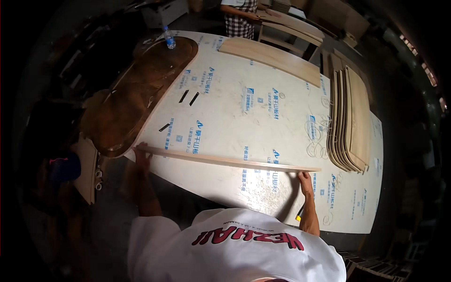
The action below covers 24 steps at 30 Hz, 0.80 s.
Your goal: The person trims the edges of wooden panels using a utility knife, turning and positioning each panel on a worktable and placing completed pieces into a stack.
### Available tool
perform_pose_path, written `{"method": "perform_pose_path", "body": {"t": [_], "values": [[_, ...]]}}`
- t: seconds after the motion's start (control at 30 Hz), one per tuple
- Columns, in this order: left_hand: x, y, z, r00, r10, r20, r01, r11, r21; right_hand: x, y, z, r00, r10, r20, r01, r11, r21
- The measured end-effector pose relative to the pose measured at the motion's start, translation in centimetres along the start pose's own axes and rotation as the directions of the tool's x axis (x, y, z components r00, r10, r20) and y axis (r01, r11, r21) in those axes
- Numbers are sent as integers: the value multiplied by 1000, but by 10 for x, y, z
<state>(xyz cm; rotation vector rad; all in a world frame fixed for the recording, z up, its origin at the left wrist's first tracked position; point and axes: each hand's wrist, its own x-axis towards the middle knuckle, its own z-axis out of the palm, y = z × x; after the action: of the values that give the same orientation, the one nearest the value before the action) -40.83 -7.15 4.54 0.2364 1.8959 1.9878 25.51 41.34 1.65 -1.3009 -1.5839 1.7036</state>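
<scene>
A long, narrow wooden board [225,162] spans the near part of the white printed table [225,117], seen almost edge-on. My left hand [142,156] grips its left end, close to the rounded tip of a dark brown oblong panel [136,94]. Around the lower edge near the right end, my right hand [305,180] has its fingers closed. Beside my right forearm, a yellow and black tool [299,216] is partly hidden. Three small black pieces [183,96] lie beyond the board, near the brown panel.
Several curved boards lean in a stack [350,122] at the right, beside thin curled strips [317,141]. A pale curved board [272,61] lies at the far edge. On the brown panel stands a water bottle [169,38]. Another person [239,19] in a checked apron works beyond.
</scene>
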Motion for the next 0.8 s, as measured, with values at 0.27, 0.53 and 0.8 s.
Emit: {"method": "perform_pose_path", "body": {"t": [0.27,0.53,0.8], "values": [[71,149,101,960,258,-104,-127,738,663,86,-143,-28,925,-281,-258,112,846,-521],[151,272,235,903,390,-183,-80,570,818,73,-160,55,866,-465,-183,256,99,962],[156,222,321,946,315,-73,-71,423,903,37,-193,182,965,-103,240,-182,395,900]]}}
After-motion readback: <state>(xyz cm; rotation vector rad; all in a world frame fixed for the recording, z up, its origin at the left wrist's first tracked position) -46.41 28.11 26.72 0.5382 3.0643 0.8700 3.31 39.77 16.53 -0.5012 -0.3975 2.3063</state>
